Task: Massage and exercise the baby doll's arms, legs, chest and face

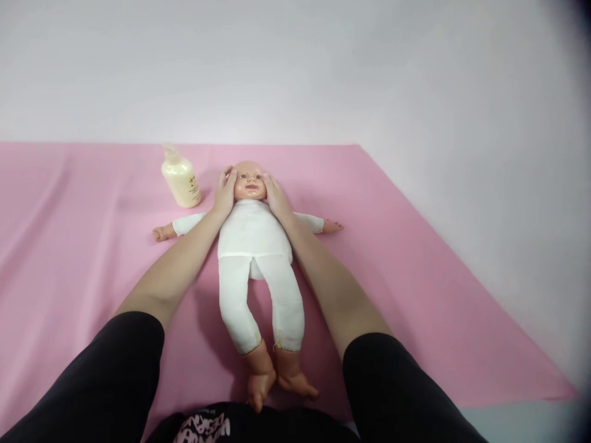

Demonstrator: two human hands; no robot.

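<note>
- Fingers [229, 178] of the left hand [224, 194] curve along one side of the doll's head [249, 170], some a little apart; palm close in at the cheek.
- Right hand [276, 195] mirrors it on the other side, fingers mostly together, tips near the eye. Neither hand is clenched; the head sits between the two.
- Doll [253, 231]: on its back on the cloth [406, 277], face up, white suit, arms flung wide, feet towards the person. One foot overlaps the black shirt [281, 424] in view; contact cannot be told.
- Cloth: pink, smooth on the right, long soft creases on the left. Far edge runs nearly straight to a corner, then slants down the right side.
- Bottle [182, 181]: pale yellow, pump top, dark print; on the cloth beyond the doll's left-lying arm, near the left hand.
- Room: plain pale grey-white background [438, 92]; wall or floor, cannot tell. Light even, shadows faint. Dark patch at the upper right.
- Black sleeves [101, 369] end near the elbows; forearms bare.
</note>
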